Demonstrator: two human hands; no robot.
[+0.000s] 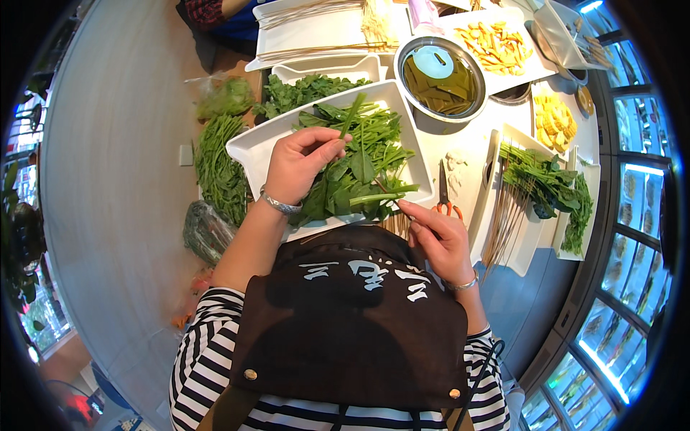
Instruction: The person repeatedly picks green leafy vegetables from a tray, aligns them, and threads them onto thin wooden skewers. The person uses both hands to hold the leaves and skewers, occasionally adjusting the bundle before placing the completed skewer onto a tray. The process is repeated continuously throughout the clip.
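My left hand [302, 161] pinches a green vegetable stem [353, 114] between thumb and fingertips, above a white tray [253, 144]. Loose leafy greens [377, 126], like spinach, fill much of that tray. In my right hand [442, 237] is a thin dark skewer [384, 186], pointing up and left over the tray's near edge. Pale green stems [377, 198] with leaves lie at the skewer; how far they are threaded on it cannot be made out. Orange-handled scissors [444, 188] rest on the table just beyond my right hand.
A metal pot [478, 105] of cut kelp-like sheets stands beyond the tray. To the right, another tray [525, 253] holds skewered greens [533, 178]. Corn pieces [554, 123] and orange-yellow strips [493, 46] sit farther back. Bunched greens [221, 161] lie left. A person's sleeve [204, 12] shows at top.
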